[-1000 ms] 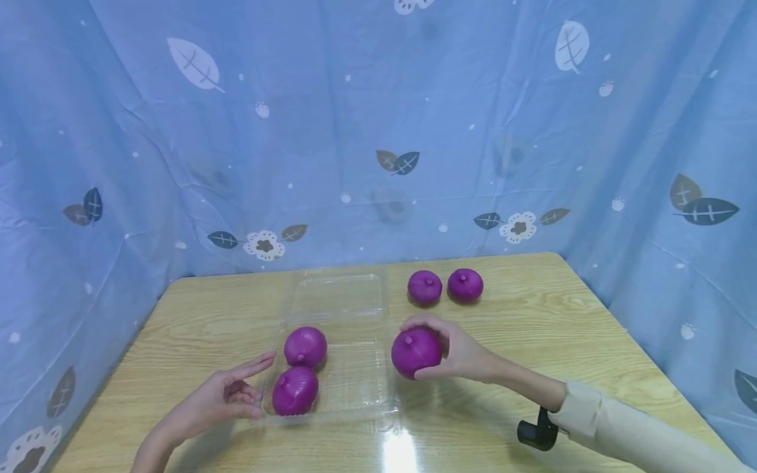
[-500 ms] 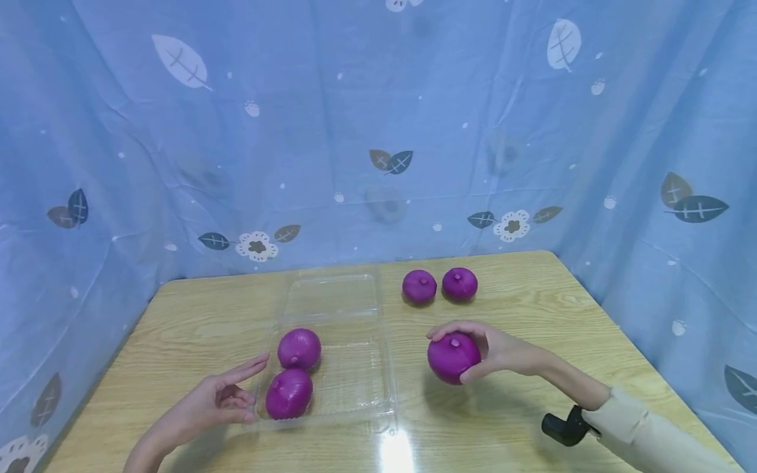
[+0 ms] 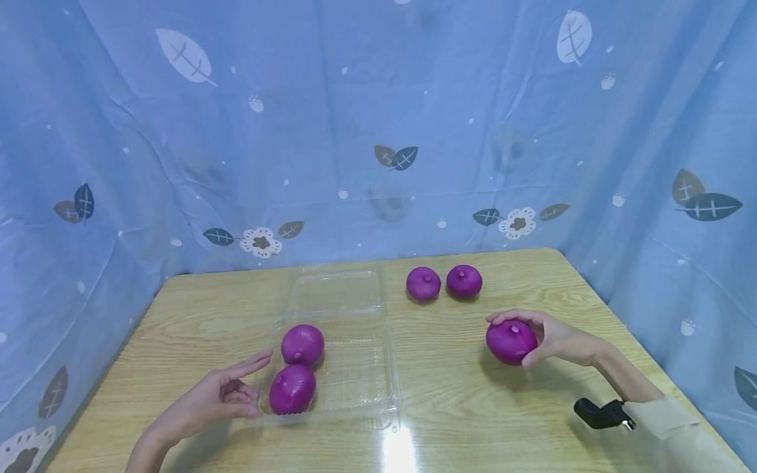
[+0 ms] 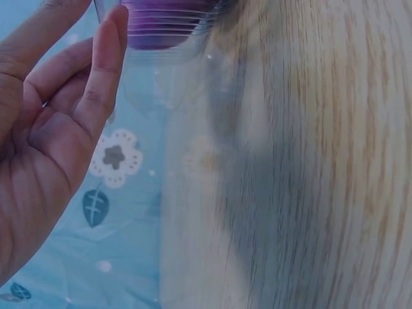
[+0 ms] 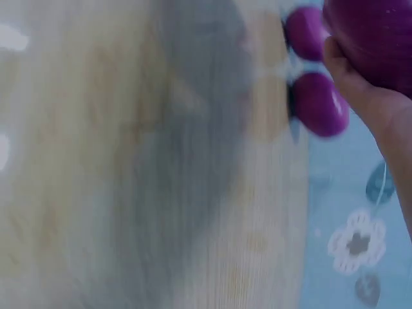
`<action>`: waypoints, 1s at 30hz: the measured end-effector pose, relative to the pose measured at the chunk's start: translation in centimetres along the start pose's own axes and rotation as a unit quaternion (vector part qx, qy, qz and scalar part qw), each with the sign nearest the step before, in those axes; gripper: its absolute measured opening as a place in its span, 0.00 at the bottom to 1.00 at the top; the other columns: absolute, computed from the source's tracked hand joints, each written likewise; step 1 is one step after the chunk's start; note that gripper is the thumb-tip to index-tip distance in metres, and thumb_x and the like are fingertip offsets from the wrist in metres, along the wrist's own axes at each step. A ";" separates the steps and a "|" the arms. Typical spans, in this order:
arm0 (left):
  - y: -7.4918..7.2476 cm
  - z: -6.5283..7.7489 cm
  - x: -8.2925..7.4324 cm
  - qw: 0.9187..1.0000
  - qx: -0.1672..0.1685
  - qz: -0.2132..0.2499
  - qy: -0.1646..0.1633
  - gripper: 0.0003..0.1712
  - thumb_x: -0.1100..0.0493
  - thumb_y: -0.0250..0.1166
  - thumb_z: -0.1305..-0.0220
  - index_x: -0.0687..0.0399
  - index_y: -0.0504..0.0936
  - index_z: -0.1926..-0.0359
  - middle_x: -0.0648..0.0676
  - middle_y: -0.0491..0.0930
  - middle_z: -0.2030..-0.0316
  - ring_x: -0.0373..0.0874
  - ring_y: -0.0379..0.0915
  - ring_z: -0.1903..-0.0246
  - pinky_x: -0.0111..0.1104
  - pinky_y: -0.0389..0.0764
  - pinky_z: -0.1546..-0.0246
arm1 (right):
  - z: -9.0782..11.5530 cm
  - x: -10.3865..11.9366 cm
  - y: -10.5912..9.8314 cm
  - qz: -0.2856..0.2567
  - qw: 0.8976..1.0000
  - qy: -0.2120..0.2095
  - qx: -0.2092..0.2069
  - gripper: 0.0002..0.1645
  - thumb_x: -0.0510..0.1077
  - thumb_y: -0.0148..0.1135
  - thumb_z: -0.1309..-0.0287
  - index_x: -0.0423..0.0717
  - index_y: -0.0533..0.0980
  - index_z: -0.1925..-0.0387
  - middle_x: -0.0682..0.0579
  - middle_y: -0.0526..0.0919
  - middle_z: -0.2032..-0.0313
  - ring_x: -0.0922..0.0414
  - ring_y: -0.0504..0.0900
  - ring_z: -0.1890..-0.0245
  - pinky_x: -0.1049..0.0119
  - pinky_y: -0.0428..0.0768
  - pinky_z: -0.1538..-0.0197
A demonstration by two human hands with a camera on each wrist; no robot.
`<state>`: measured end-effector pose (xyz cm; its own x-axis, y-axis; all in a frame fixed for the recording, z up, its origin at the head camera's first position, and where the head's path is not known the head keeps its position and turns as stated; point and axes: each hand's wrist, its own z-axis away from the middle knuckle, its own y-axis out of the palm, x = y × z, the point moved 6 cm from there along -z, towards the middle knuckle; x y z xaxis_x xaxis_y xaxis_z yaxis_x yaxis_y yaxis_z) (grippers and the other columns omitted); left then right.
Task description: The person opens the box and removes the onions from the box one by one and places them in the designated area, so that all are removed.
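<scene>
Altogether five onions (image 3: 510, 342), two hands (image 3: 558, 337), one container (image 3: 355, 378)

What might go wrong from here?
The purple onion in the right hand looks round and smooth, so it could slip and roll across the table.
The left hand is at the near-left corner of the clear plastic box; a bump might shift it.
Both boxed onions sit on its left side, so it might tip if lifted.
</scene>
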<state>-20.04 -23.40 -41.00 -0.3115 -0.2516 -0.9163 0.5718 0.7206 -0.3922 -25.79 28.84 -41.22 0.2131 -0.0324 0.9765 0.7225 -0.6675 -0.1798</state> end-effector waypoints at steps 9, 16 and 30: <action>-0.3 -0.3 -0.5 1.000 0.000 0.001 -0.011 0.45 0.65 0.67 0.41 0.72 0.52 0.30 0.33 0.68 0.39 0.44 0.78 0.62 0.31 0.82 0.61 | 1.0 -2.8 -4.9 -0.007 0.995 0.056 -0.082 0.41 0.25 0.63 0.50 0.37 0.63 0.33 0.58 0.73 0.40 0.61 0.73 0.43 0.65 0.77 0.45; -0.1 -0.1 -0.4 1.000 -0.004 0.004 -0.011 0.45 0.65 0.67 0.41 0.73 0.52 0.30 0.29 0.64 0.37 0.44 0.78 0.62 0.31 0.82 0.61 | 0.5 -4.5 -8.4 -0.015 0.989 0.077 -0.127 0.39 0.24 0.61 0.48 0.42 0.65 0.33 0.64 0.73 0.41 0.64 0.74 0.45 0.69 0.77 0.46; 0.2 -0.2 -0.2 1.000 0.003 0.019 -0.019 0.45 0.66 0.66 0.41 0.72 0.51 0.30 0.27 0.62 0.36 0.43 0.78 0.62 0.32 0.83 0.61 | -0.5 -5.8 -12.8 0.056 0.959 0.147 -0.237 0.49 0.32 0.68 0.50 0.49 0.57 0.28 0.51 0.62 0.36 0.64 0.66 0.43 0.77 0.70 0.47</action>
<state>-20.00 -23.10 -40.93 -0.2604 -0.2491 -0.9328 0.5875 0.7258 -0.3578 -36.67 37.20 -44.54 0.0265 -0.2847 0.9583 0.3111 -0.9087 -0.2786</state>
